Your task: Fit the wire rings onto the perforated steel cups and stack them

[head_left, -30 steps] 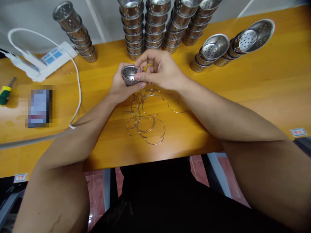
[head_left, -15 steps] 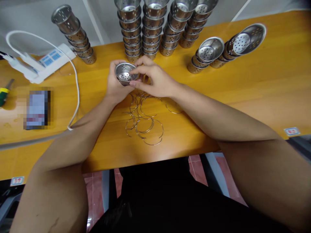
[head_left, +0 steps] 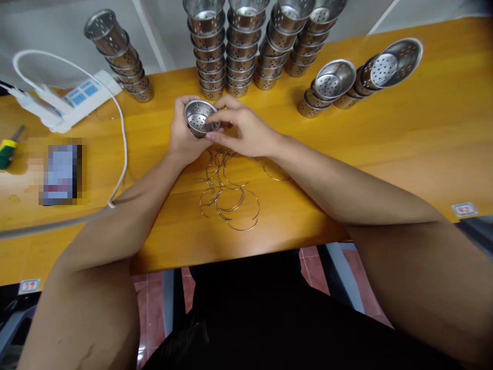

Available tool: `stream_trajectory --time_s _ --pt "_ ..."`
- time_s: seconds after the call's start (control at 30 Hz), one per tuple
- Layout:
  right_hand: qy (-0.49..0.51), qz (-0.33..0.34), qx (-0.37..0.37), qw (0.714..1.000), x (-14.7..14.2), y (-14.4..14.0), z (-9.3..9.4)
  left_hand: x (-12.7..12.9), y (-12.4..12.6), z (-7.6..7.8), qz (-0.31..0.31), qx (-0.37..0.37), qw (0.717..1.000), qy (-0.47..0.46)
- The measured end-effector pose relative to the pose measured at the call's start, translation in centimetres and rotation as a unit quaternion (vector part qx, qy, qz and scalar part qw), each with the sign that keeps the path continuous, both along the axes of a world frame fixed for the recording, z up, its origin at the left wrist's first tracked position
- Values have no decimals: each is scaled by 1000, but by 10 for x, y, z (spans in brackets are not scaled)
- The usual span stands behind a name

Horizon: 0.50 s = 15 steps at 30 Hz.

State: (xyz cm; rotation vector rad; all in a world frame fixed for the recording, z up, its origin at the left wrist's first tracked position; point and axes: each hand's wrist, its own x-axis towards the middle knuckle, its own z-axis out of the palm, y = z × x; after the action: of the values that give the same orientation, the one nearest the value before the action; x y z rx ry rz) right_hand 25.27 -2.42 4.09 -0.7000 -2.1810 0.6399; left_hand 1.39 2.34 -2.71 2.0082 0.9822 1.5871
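My left hand point(head_left: 180, 134) is wrapped round the side of a small perforated metal strainer basket point(head_left: 195, 117), its mouth tilted up toward me. My right hand point(head_left: 243, 126) comes at the basket from the right, with the thumb at the near rim and a fingertip reaching inside. Those fingers seem to pinch the rim; whether a wire is also between them I cannot tell. Just below the hands, several thin curved metal wires point(head_left: 235, 208) lie in a loose tangle on the wooden table point(head_left: 292, 216).
Stacks of similar baskets point(head_left: 242, 64) stand along the back, with another stack point(head_left: 131, 67) at left and leaning stacks point(head_left: 327, 85) at right. On the left are a white power strip point(head_left: 87, 100) with its cable, a blurred phone point(head_left: 59, 174) and a green-yellow screwdriver point(head_left: 8, 150).
The view has shifted very slightly. My right hand's fingers have moved a little at the basket's rim, while my left hand keeps its hold on it.
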Motion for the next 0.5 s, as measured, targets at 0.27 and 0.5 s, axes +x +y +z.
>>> stream_trajectory --time_s 0.27,0.5 --pt "-3 -33 -4 999 -3 -4 -1 1 -1 -9 -81 32 996 -12" --pt "-95 -26 11 995 17 -6 42 -4 -10 -1 -153 64 983 79"
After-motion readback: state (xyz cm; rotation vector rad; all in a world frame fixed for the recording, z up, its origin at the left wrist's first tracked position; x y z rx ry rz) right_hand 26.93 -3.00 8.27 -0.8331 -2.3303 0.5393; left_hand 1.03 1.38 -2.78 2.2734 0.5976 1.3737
